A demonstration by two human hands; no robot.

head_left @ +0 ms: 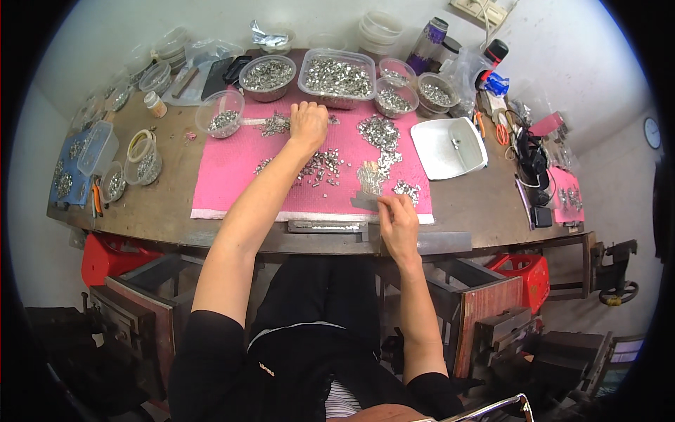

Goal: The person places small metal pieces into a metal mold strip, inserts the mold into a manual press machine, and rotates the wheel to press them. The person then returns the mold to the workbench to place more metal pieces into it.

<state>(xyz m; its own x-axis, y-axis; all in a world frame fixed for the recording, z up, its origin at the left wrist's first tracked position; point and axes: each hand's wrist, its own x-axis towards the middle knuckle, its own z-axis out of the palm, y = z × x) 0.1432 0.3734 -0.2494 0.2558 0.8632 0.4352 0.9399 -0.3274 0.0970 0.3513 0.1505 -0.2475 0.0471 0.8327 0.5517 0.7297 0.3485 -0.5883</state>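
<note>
My left hand (309, 128) reaches to the far part of a pink mat (232, 172), fingers curled down beside a small pile of metal pieces (275, 124). Whatever its fingertips hold is hidden. Near the mat's front edge, my right hand (399, 224) pinches the end of a grey flat strip (366, 201). Thin metal pieces (370, 177) lie in rows just beyond that strip. Shiny metal bits form a larger heap (380, 132) farther back and a small cluster (406, 190) by my right fingers. Loose short metal pieces (323, 167) are scattered mid-mat.
Along the back stand a rectangular plastic tub (337, 50) and round tubs (268, 59) of metal pieces. A white tray (436, 151) sits right of the heap. Left are a clear container (98, 149) and orange-handled pliers (96, 197). A metal bar (327, 227) lies along the front edge.
</note>
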